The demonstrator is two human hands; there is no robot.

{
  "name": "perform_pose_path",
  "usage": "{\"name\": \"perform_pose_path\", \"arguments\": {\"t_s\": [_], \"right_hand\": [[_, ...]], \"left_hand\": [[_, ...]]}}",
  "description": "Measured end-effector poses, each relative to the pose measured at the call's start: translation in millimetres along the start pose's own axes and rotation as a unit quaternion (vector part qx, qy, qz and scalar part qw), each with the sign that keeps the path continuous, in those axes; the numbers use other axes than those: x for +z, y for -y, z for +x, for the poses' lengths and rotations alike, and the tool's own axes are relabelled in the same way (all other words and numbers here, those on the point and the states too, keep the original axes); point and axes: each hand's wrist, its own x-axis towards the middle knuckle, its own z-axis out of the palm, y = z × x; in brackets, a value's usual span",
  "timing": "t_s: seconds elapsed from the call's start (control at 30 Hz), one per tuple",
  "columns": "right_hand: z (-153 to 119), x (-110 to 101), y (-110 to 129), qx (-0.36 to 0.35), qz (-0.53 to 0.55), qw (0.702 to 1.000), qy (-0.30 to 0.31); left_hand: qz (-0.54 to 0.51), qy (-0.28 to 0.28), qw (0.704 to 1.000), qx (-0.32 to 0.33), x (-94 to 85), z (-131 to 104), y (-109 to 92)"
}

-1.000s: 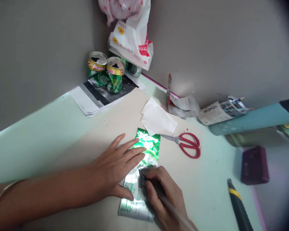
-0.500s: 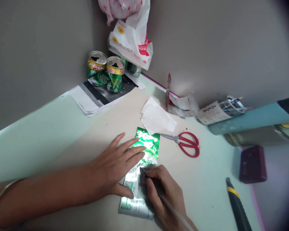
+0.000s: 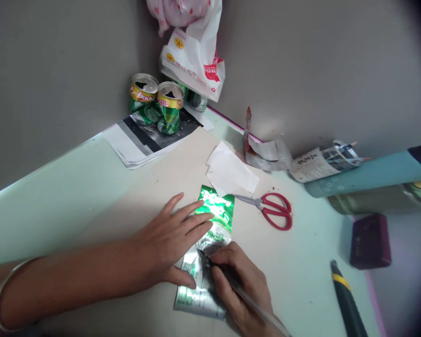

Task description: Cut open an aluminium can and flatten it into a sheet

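Observation:
A shiny green and silver printed sheet lies lengthwise on the table. Across its left side my left hand is spread flat, fingers apart, pressing on it. My right hand pinches a pen with a dark grip and a clear barrel. The pen's tip meets the sheet near its middle, just right of my left thumb. At the top edge of the sheet lies a piece of white paper, partly over its corner. Red-handled scissors rest to the right, blades pointing at the sheet.
Two crumpled green cans stand on papers in the back corner, near a white plastic bag. Along the right wall are a bent silver piece, a pencil holder, a teal cylinder, a maroon box and a dark cutter.
The pen tip has moved slightly left and down on the sheet, along with my right fingers. My left hand stays in place; the whole view has shifted a little.

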Motion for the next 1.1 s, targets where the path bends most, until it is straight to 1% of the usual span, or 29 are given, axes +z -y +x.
{"name": "perform_pose_path", "arguments": {"t_s": [0.07,0.2,0.37,0.6,0.77,0.9,0.97,1.0,1.1], "right_hand": [[2,1,0,-0.011,-0.003,1.0,0.012],[3,4,0,-0.004,-0.015,1.0,0.012],[3,3,1,-0.017,-0.009,1.0,0.018],[2,3,-1,0.008,0.006,0.999,0.038],[5,7,-2,0.005,0.011,0.999,0.032],[9,8,-1,0.033,0.03,0.998,0.032],[10,6,-2,0.074,0.061,0.995,0.018],[11,4,-2,0.099,0.082,0.992,0.0],[8,-5,-4,0.164,0.143,0.972,-0.085]], "left_hand": [[-0.005,-0.005,1.0,0.003,0.0,0,0],[-0.002,-0.015,1.0,0.014,1.0,0,1],[0.013,-0.007,1.0,0.011,0.6,1,1],[0.018,0.001,1.0,0.007,-1.6,0,1],[0.008,-0.011,1.0,0.014,0.9,0,2],[0.021,-0.022,0.999,0.02,-1.6,1,2],[0.027,-0.025,0.999,0.025,-3.5,0,1],[0.029,-0.025,0.999,0.026,-4.1,0,1],[0.039,-0.031,0.998,0.024,-3.9,-3,1]]}}
